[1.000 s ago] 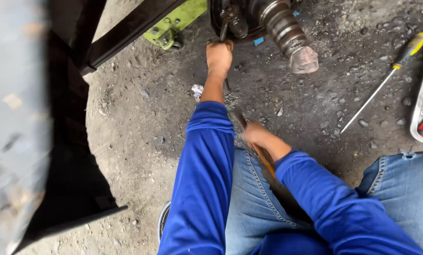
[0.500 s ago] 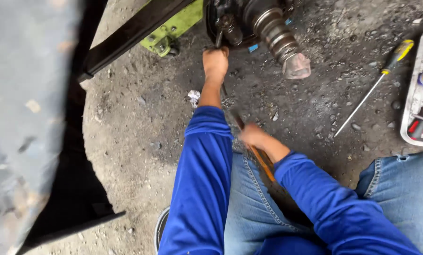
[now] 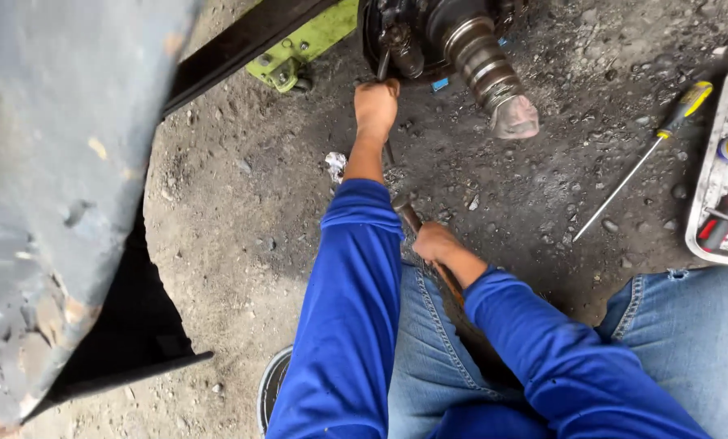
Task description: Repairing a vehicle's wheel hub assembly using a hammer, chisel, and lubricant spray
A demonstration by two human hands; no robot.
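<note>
My left hand [image 3: 376, 106] reaches forward in a blue sleeve and is closed around a thin dark metal rod [image 3: 383, 65] that stands against a greasy black axle hub [image 3: 405, 36]. From the hub a ribbed shaft [image 3: 486, 69] sticks out towards me, its end wrapped in clear plastic. My right hand [image 3: 435, 242] is nearer my lap, shut on the wooden handle of a hammer. The hammer head [image 3: 402, 203] points up-left beside my left forearm. My jeans lie below.
A screwdriver [image 3: 685, 102] with a yellow and black handle lies on the dirt floor at right. A metal tray [image 3: 706, 219] with several tools sits at the right edge. A green jack part [image 3: 299, 53] and a grey body panel [image 3: 55, 162] stand at left.
The view has shifted slightly. My left hand stays on the rod at the hub and my right hand keeps the hammer low near my lap.
</note>
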